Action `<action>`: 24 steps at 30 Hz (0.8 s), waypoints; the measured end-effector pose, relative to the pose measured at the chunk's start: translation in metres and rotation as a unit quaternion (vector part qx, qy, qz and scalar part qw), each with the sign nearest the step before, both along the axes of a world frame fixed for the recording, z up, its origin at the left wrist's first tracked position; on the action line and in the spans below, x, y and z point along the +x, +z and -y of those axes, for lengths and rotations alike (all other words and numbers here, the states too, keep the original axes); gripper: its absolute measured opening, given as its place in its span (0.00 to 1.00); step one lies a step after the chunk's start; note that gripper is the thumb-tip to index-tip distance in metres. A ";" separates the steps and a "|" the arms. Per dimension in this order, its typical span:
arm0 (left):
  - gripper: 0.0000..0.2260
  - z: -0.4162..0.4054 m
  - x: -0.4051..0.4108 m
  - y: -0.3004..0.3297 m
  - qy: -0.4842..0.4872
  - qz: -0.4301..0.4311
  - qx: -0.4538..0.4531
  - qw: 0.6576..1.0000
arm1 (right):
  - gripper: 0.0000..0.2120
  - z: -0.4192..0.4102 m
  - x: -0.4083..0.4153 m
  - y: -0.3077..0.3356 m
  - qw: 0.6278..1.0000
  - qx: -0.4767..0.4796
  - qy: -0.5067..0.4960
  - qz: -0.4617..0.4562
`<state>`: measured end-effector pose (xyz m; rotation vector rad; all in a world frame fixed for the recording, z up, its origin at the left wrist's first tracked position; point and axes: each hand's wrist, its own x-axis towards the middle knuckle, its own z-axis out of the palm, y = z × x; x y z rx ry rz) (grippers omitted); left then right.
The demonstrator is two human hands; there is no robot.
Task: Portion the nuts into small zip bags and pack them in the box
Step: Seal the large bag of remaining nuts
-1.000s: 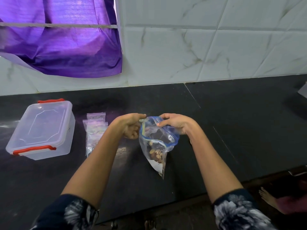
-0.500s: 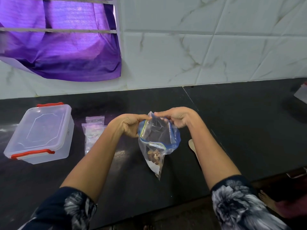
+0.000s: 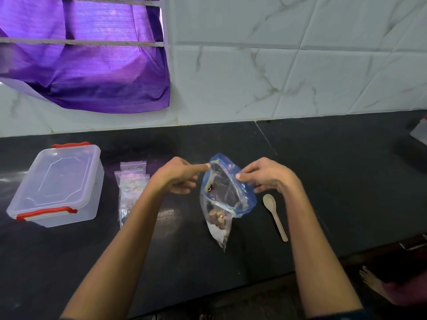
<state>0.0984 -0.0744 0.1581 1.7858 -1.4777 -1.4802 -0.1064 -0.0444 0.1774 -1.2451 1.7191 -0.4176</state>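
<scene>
Behind left forearm (image 3: 138, 218), small zip bags (image 3: 129, 188) half-hidden

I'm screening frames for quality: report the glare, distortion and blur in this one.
Head view: soft glare patches on the black counter left of the nut bag; wide-angle bending of the wall tile lines; purple curtain glows backlit; small zip bags look hazy; both hands fairly sharp.

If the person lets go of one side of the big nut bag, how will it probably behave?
The big nut bag would probably flop and fold, since its thin plastic already creases. The nuts sit low, so it likely hangs bottom-heavy from the left hand or right hand.
</scene>
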 end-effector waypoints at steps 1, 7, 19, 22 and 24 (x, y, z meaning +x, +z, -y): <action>0.12 -0.003 -0.003 0.000 -0.021 0.009 0.010 1.000 | 0.04 -0.001 0.002 -0.001 1.000 -0.006 -0.007 0.014; 0.04 -0.017 -0.023 -0.016 0.047 0.171 -0.267 0.947 | 0.06 -0.010 0.026 -0.017 0.951 -0.233 -0.087 -0.183; 0.12 -0.039 -0.031 -0.021 0.012 0.227 -0.140 0.964 | 0.07 -0.036 0.033 -0.018 0.956 -0.125 -0.114 -0.240; 0.15 -0.044 -0.037 -0.012 0.080 0.233 -0.217 0.945 | 0.08 -0.043 0.038 -0.015 0.929 -0.218 -0.126 -0.272; 0.15 -0.045 -0.035 -0.016 0.082 0.227 -0.234 0.942 | 0.09 -0.046 0.036 -0.017 0.924 -0.239 -0.127 -0.269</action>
